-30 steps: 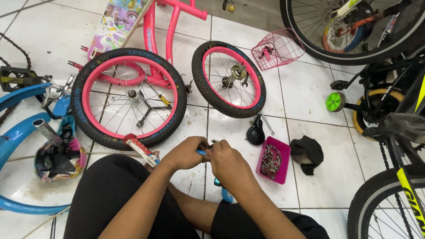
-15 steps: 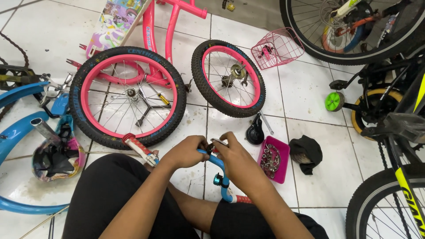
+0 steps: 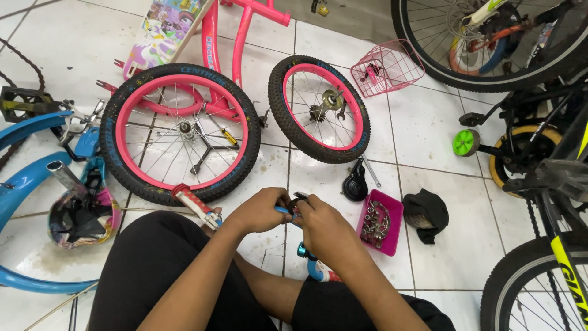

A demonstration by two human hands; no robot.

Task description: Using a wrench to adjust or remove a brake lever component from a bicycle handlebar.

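Gripping a small blue part (image 3: 293, 211) between both hands, the person is working low at the frame's 6 o'clock, over the tiled floor (image 3: 429, 129). The left hand (image 3: 260, 209) is closing its grip on the part's left end; the right hand (image 3: 324, 228) is wrapping it from 3 o'clock. Compared with half a second ago, the hands are sitting closer together and the blue piece is showing less, so the work is tightening up. A pink tray (image 3: 392, 211) of bolts is lying just beside the right hand, at its 3 o'clock
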